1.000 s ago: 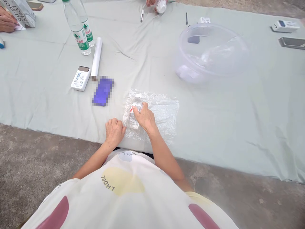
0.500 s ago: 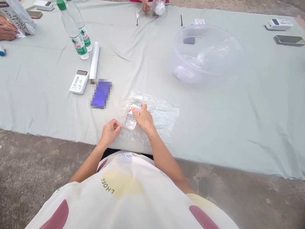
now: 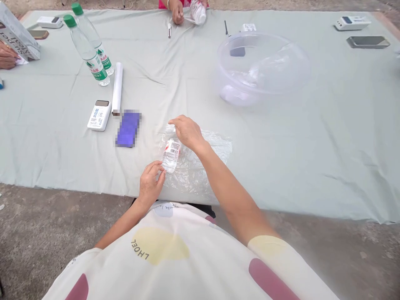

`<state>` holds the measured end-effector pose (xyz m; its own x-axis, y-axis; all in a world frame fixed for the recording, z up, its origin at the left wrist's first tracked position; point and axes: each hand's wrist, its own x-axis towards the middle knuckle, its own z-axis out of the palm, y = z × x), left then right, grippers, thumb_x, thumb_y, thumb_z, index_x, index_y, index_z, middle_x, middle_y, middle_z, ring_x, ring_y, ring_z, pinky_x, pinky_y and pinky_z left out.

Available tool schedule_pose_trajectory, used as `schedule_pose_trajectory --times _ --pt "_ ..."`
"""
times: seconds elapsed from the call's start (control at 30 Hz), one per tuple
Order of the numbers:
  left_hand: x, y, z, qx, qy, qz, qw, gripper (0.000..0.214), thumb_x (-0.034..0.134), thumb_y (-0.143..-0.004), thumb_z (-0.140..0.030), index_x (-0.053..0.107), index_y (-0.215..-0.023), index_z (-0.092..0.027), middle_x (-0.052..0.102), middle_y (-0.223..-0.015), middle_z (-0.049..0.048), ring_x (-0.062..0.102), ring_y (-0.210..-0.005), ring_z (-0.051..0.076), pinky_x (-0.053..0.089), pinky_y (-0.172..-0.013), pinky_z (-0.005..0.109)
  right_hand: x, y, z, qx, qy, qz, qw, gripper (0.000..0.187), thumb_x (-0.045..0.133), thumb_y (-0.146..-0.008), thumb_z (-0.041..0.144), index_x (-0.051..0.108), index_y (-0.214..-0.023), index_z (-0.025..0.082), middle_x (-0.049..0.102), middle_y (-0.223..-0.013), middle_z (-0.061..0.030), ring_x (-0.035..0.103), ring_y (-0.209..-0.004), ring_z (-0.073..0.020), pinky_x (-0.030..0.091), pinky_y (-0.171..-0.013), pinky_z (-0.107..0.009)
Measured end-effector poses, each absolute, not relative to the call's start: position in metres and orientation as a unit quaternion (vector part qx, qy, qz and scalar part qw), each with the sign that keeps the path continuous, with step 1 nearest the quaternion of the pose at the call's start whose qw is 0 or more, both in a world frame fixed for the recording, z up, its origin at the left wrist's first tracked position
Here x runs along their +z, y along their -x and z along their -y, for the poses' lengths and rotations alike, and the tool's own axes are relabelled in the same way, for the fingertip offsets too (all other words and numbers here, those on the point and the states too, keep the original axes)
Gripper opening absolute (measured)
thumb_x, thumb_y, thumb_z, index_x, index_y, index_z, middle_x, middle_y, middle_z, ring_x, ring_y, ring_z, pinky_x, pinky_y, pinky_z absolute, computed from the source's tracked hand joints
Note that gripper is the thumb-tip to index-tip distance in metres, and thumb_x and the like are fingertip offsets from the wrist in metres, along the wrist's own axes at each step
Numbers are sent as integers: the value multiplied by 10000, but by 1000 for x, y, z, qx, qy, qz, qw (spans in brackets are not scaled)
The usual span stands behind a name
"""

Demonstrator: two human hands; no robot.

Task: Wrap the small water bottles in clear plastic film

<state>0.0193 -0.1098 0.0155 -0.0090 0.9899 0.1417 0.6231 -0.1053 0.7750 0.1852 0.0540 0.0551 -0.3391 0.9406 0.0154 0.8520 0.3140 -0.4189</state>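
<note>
A small clear bottle (image 3: 171,155) with a red and white label lies on its side, barcode up, on a crinkled sheet of clear plastic film (image 3: 203,166). My left hand (image 3: 151,181) is beside the bottle's base, thumb and index finger apart, fingertips at the base and the film's left edge. Over the cap end reaches my right hand (image 3: 188,132), fingers stretched to the left and partly covering the white cap. Whether its fingertips touch the cap or the film, I cannot tell.
To the left are two water bottles (image 3: 93,68), a white film roll (image 3: 116,89), a white power bank (image 3: 99,115) and a blurred purple item (image 3: 127,129). A clear basin (image 3: 262,87) stands right of centre. Across the table, a co-worker's hands (image 3: 176,11) hold a wrapped bottle (image 3: 198,12).
My right hand has let go of the bottle's middle and moved up to its cap end. The bottle has turned to show its barcode. My left hand's pinch has opened beside the base.
</note>
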Motion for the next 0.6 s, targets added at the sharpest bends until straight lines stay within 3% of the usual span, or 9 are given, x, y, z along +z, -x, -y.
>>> schedule_pose_trajectory --times 0.13,0.3,0.4,0.6 --pt "5 -20 111 333 -693 -611 189 94 528 -944 -268 604 -921 -217 678 -1181 88 628 -1107 198 569 -847 343 54 -163 -91 144 455 879 7 491 414 -874 18 671 -1217 258 566 -1330 -81 562 -1093 -255 438 -816 -340" --pt "-3 -20 110 346 -727 -585 99 53 578 -933 -257 612 -932 -216 698 -1118 87 656 -1019 203 571 -796 335 58 -139 -108 123 388 903 -140 321 556 -775 6 714 -986 190 601 -1223 -99 591 -846 -171 365 -661 -278" --pt "-4 -19 109 351 -747 -562 58 62 558 -939 -211 618 -923 -214 707 -1091 84 666 -979 193 567 -787 325 61 -142 -109 111 370 912 -141 253 554 -748 3 693 -862 181 646 -1125 -84 562 -757 -149 316 -608 -285" --pt "-2 -23 106 360 -784 -505 -10 190 486 -934 -84 607 -862 -211 728 -1072 72 666 -927 171 551 -751 296 61 -177 -100 84 345 932 -66 254 495 -759 10 629 -841 209 642 -796 -36 474 -646 -147 247 -565 -297"
